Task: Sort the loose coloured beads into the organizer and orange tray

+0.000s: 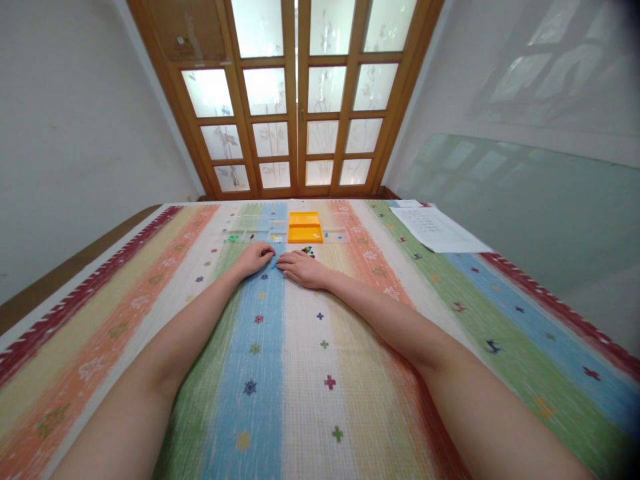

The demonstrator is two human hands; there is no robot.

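Note:
Both hands rest near each other at the far part of the striped tablecloth. My left hand (254, 259) has its fingers curled inward; whatever it may hold is too small to make out. My right hand (301, 269) lies palm down, its fingers pointing left, with a small blue piece (274, 265) at its fingertips. Just beyond the right hand is a small pile of dark, green and yellow pieces (309, 251). Behind the hands sits an orange two-part tray (305, 225), with small white pieces in its near compartment.
Clear plastic compartment boxes flank the orange tray, holding green pieces (233, 238), yellow-white pieces (275, 238) and blue pieces (340, 237). Printed sheets (435, 228) lie at the far right. A wooden glazed door (300, 100) stands behind the table.

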